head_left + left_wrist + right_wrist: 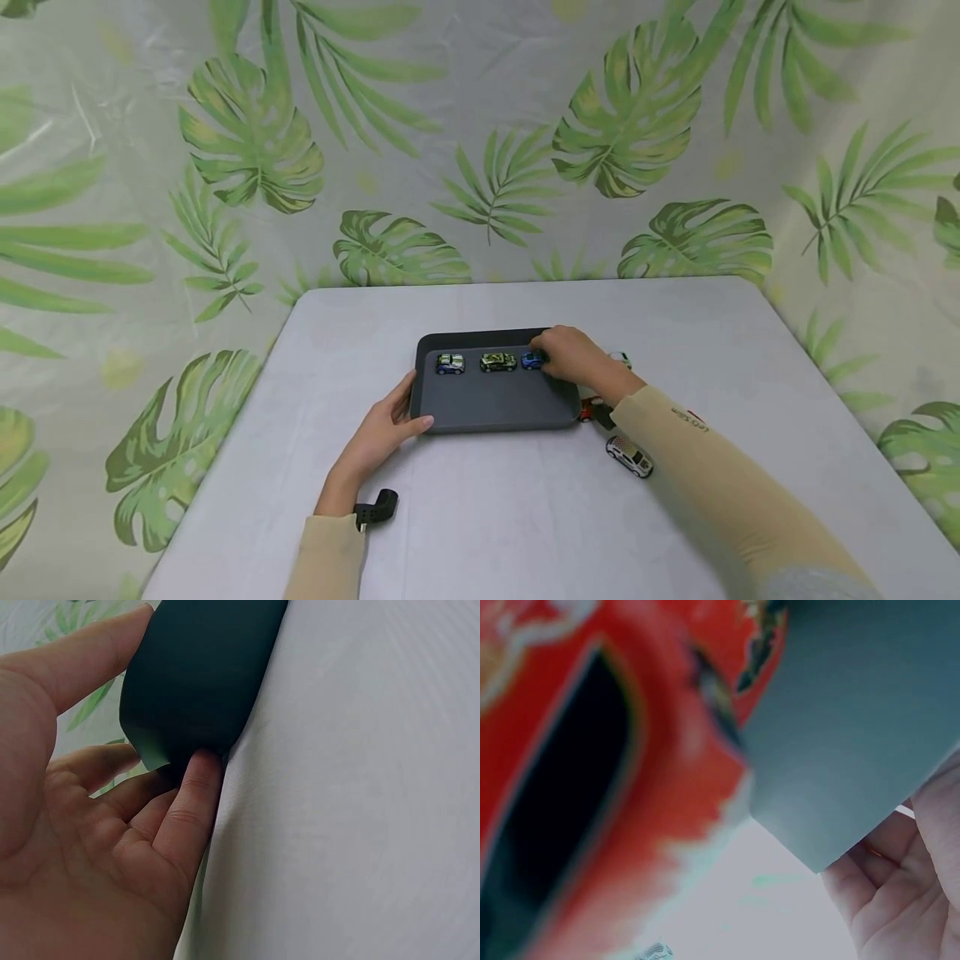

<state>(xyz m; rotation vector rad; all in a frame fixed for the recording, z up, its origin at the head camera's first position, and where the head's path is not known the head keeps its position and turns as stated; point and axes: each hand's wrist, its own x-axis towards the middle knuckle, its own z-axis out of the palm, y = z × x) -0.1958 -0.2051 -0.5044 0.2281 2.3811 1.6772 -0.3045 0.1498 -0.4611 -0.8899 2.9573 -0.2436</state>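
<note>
A dark grey tray (495,406) lies on the white table. My left hand (381,435) grips its left side, thumb at the front corner; the left wrist view shows fingers under the tray's edge (202,667). Over the back right corner, my right hand (577,358) pinches a blue toy car (532,360) inside the tray, partly covered by the fingers. To its left, a green and black toy car (498,362) and a silver and blue one (450,363) stand in a row along the back. In the right wrist view the hand (900,892) is behind the tray wall.
Right of the tray, a red toy car (587,409), a black one (603,416) partly under the sleeve, and a white one (628,456) sit on the table. Another car (621,358) peeks out behind the right wrist. A leaf-patterned sheet (487,192) hangs behind.
</note>
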